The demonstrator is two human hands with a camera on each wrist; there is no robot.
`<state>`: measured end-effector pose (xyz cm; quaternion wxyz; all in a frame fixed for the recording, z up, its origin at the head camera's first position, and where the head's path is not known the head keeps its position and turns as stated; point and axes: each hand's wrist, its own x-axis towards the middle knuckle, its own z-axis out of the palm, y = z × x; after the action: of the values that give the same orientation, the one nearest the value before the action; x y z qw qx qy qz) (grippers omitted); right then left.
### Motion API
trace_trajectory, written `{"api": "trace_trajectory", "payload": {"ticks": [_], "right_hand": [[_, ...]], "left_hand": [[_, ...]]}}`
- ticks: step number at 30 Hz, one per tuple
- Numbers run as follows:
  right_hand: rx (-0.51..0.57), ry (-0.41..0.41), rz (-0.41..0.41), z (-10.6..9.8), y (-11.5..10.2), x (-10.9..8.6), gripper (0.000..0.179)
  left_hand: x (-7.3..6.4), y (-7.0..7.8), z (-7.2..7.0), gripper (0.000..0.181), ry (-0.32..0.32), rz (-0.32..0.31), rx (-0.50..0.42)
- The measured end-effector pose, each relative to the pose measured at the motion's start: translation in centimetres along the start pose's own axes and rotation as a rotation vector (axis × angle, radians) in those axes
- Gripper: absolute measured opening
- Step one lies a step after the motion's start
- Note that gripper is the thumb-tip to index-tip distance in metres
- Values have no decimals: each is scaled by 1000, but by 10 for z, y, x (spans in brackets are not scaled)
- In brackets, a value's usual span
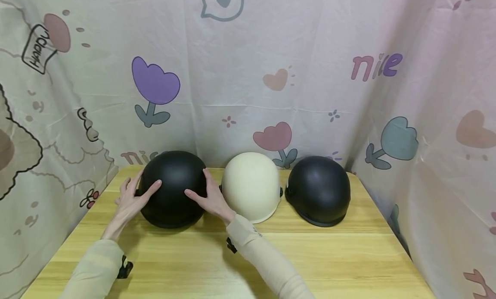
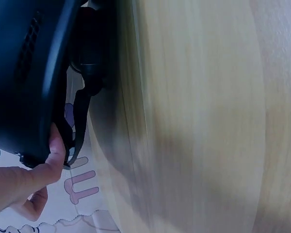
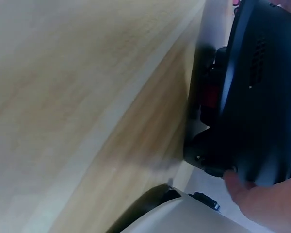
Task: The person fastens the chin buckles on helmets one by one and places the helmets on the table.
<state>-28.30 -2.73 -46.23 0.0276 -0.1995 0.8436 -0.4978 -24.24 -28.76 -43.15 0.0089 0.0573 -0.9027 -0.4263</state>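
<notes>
Both hands hold a black helmet (image 1: 174,191) by its two sides, at the left of the row. The left hand (image 1: 131,199) grips its left side, thumb across the shell. On the right side, the right hand (image 1: 214,199) grips with its thumb spread over the front. In the left wrist view, the helmet's rim stands tilted off the wood, and a dark strap (image 2: 81,114) shows under it. Left fingertips (image 2: 56,143) curl at the rim. The right wrist view shows small vent slots (image 3: 258,60) on the shell; most of the right hand is cut off there.
A cream helmet (image 1: 252,187) stands close to the right hand, in the middle of the row. Another black helmet (image 1: 319,189) sits to its right. All are near the back edge of a wooden table (image 1: 186,264). Behind hangs a printed curtain (image 1: 240,83), which also wraps both sides.
</notes>
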Motion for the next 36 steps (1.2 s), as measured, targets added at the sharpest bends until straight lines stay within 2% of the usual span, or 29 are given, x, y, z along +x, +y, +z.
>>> {"api": "trace_trajectory", "payload": {"ticks": [6,11,21,29,36], "right_hand": [[-48,15,-29,1,2,1,94],[-66,23,-11,-1,0,-1,89],[-55,40,-73,-3,-1,-1,92],[-29,48,-48,-3,-3,-1,88],[16,67,-64,-3,-5,1,92]], "left_hand": [[-1,6,0,93,36,-19,-5],[-2,12,1,92,89,-12,-12],[-5,10,-2,88,117,-26,-31],[-4,11,-6,88,137,-51,-107],[-2,12,-10,87,136,-73,-233]]}}
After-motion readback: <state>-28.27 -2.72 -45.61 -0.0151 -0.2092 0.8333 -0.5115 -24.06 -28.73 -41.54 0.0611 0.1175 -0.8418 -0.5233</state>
